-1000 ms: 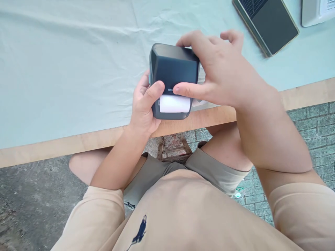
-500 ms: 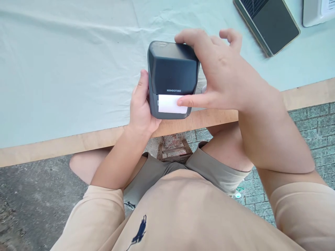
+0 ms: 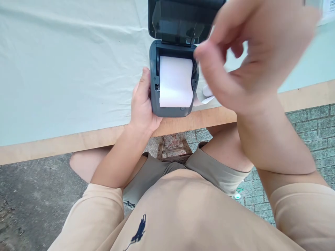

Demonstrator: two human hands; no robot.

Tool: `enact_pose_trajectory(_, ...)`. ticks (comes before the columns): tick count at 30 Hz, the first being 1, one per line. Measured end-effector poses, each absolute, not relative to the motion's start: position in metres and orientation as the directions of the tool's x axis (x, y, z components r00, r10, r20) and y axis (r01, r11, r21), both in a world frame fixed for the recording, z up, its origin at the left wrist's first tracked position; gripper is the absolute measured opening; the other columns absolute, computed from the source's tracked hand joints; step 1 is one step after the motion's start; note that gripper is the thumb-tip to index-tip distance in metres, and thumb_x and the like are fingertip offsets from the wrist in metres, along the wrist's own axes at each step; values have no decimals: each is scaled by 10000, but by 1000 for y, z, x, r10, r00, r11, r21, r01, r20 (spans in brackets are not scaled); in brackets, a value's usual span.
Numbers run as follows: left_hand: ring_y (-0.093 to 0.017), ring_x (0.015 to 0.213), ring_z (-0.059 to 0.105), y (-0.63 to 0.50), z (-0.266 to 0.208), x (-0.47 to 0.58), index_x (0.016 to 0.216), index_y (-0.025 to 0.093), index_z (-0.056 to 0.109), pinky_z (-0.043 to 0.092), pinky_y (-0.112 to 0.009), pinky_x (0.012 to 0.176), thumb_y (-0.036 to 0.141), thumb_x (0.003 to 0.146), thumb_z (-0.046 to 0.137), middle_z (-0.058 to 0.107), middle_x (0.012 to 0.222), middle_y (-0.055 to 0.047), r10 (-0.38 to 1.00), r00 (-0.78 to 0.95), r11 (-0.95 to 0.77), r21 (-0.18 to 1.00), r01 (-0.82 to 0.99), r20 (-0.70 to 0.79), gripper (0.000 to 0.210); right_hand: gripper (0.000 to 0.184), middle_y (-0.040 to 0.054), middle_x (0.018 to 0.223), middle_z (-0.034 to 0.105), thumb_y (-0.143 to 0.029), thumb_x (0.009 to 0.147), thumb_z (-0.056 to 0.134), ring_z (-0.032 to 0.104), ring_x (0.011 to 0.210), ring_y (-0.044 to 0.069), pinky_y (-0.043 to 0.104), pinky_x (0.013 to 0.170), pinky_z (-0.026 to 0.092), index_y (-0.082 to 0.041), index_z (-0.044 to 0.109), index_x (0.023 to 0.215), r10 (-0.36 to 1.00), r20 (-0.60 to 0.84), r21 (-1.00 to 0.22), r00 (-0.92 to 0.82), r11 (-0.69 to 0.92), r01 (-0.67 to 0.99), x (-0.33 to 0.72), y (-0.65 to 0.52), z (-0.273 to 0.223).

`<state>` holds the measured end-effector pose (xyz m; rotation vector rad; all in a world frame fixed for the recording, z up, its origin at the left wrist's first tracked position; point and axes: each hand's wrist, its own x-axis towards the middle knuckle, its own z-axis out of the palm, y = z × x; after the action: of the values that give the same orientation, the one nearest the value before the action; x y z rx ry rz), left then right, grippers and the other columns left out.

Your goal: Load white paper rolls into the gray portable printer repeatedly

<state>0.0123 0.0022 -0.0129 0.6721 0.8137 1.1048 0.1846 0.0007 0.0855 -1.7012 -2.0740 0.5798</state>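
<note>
Over the near edge of the worktop (image 3: 78, 141), the little dark printer (image 3: 170, 112) is sitting in the left hand (image 3: 142, 104), and the big news is the lid (image 3: 180, 17). Half a second ago it was down, with just a bit of white paper (image 3: 176, 82) showing at the front; now it's flipped way back, away from the person. So the paper inside is out in the open, reaching down almost to a round button (image 3: 182, 108). For the job in hand I'd say that means the paper can finally be got at. Left grip is holding the printer along its left side and looks steady enough. Right hand (image 3: 261, 55) is up by the printer's far right corner, fingers half curled and pretty blurry, so honestly can't tell if that grip has let go of the lid or has hold of its edge. Some loose paper (image 3: 208, 99) shows just past the printer's right side.
</note>
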Motion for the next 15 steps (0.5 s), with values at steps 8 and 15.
enact_pose_trajectory(8, -247, 1179, 709, -2, -11, 17, 957, 242, 716, 614, -381, 997, 579, 957, 611, 771, 1033, -34, 953, 188, 303, 805, -510, -239, 353, 215, 68, 1040, 723, -371, 883, 554, 670, 916, 347, 413, 631, 432, -295, 625, 1071, 953, -211, 13, -216, 224, 975, 164, 7, 94)
enact_pose_trajectory(15, -274, 1208, 693, -3, -9, 16, 1007, 224, 687, 590, -411, 1020, 584, 963, 589, 745, 1092, -63, 951, 185, 306, 818, -488, -246, 376, 171, 55, 1118, 702, -215, 818, 552, 668, 948, 322, 426, 680, 453, -266, 623, 965, 952, -209, -46, -225, 220, 974, 162, 6, 99)
